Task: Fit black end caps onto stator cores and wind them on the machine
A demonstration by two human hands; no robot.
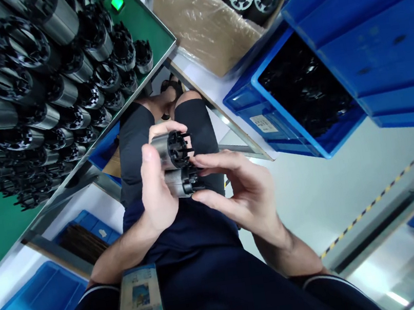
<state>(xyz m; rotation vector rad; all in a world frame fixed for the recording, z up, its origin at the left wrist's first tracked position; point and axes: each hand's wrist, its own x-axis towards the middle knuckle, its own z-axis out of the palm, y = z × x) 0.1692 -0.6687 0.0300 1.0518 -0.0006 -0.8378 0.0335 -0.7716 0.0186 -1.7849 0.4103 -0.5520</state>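
My left hand [157, 191] is wrapped round two motor stators, held side by side above my lap. The upper stator [163, 151] is a grey metal cylinder with a black pronged plastic end facing right. Just below it, the lower stator [175, 184] lies the same way round. My right hand [245, 190] has its thumb and fingers closed on the black plastic end piece [191, 180] of the lower stator. The fingertips partly hide that end piece.
Many similar stators [65, 90] stand on a green-topped table [159, 43] at the left. A blue bin [285, 135] of black parts is at the right, near a carton [195, 27] of metal cores. Blue crates [39, 309] sit lower left.
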